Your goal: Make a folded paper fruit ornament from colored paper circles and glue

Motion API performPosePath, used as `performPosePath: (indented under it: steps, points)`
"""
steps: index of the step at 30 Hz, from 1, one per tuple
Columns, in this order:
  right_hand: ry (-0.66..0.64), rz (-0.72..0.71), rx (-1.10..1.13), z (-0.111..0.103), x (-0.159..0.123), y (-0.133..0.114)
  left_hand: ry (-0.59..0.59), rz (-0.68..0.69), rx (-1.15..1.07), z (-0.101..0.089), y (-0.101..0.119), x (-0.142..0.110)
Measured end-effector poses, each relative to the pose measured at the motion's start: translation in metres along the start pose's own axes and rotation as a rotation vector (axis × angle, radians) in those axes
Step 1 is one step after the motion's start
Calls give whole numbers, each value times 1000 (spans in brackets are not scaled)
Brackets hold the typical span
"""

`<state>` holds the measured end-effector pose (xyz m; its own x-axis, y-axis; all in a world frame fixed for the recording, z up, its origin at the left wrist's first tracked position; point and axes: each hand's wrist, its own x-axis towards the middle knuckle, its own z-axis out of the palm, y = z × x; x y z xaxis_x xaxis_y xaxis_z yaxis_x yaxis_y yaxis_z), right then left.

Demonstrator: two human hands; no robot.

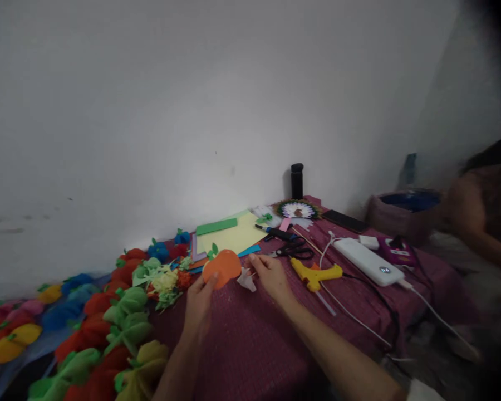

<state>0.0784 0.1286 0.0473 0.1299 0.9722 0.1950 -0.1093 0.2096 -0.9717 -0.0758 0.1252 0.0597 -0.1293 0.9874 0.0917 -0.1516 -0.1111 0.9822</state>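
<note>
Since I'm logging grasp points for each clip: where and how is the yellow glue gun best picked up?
The yellow glue gun is probably best gripped around its handle, from the right and above: it lies on its side, handle pointing right, while the nozzle points the other way, close to the scissors.

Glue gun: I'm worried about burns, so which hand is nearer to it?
Right. The right hand is just left of the yellow glue gun, not touching it; the left hand is farther left, holding the orange cutout.
</note>
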Motion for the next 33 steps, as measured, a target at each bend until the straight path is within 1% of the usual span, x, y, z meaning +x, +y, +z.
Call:
performPosePath:
  steps: [2, 6, 10, 13, 16, 19, 22, 25, 28, 33]
  points:
    - [6, 9, 64, -1, 5, 10, -34, -26, -9, 1, -12, 1]
    - [-54, 56, 123, -4, 7, 26, -139, -80, -35, 2, -38, 5]
    - [-82, 107, 173, -5, 3, 24, -187, -103, -66, -1, -52, 7]
    - [-149, 168, 259, -3, -1, 19, -210, -129, -74, -7, -53, 8]
    - [-172, 154, 283, -3, -2, 21, -249, -113, -54, -11, -48, 8]
    - [-151, 139, 224, -2, -3, 27, -255, -94, 13, -14, -43, 7]
    - [-213, 144, 150, -1, -4, 35, -210, -109, 103, -15, -43, 6]
    - [-278, 71, 124, 0, -5, 38, -203, -114, 134, -15, -46, 5]
    - [-253, 20, 103, -1, -5, 37, -219, -112, 157, -15, -48, 3]
    - [-190, 29, 24, -1, -5, 32, -229, -106, 186, -13, -45, 1]
